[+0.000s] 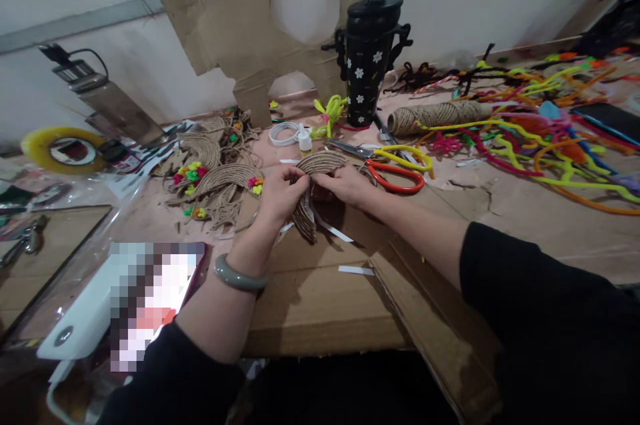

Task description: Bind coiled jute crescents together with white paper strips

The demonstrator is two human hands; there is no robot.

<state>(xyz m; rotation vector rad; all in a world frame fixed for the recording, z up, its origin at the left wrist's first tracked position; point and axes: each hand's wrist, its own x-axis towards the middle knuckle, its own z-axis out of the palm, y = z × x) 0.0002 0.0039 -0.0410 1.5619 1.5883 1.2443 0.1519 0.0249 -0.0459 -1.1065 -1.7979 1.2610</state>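
Note:
My left hand (281, 193) pinches the inner edge of a curved piece covered in rows of brown twine (324, 161). On its other side my right hand (349, 185) is closed on the same piece, thumb and fingers near those of the left. The arc bends over the fingertips, and its lower end hangs below the left hand. A thin white strip (336, 231) sticks out beneath the hands. Just beyond the right hand lie scissors (395, 175) with red and yellow handles. A small glue bottle (305, 139) stands behind the arc.
Cardboard (320, 298) lies under my hands. Twine arcs with coloured flowers (225, 181) are heaped at left, near a phone (160, 305) and yellow tape roll (35, 150). A black tumbler (367, 71), twine roll (440, 117) and colourful pipe cleaners (565, 175) occupy the back and right.

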